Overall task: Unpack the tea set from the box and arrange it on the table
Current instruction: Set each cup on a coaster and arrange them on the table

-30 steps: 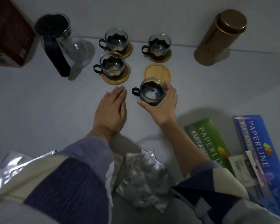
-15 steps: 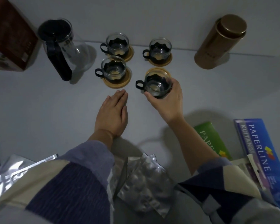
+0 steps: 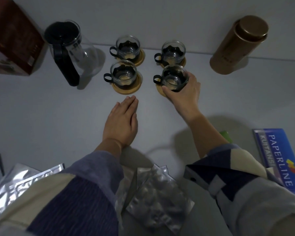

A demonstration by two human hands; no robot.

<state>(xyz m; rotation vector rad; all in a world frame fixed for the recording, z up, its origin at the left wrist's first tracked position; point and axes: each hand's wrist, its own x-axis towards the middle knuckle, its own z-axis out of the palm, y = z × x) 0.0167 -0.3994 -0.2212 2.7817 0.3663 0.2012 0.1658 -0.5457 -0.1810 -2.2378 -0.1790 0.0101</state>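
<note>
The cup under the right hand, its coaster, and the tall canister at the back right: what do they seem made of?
Cup: clear glass, since the base shows through, in a black scalloped holder, probably plastic. Coaster: pale tan matte disc, likely wood or bamboo. Canister: bronze satin sheen, probably metal, though coated card cannot be ruled out. The right hand grips the cup.

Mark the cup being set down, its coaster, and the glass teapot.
cup (image 3: pixel 174 79): head view, glass bowl.
coaster (image 3: pixel 160 90): head view, near-left rim.
glass teapot (image 3: pixel 63 34): head view, black lid.
</note>
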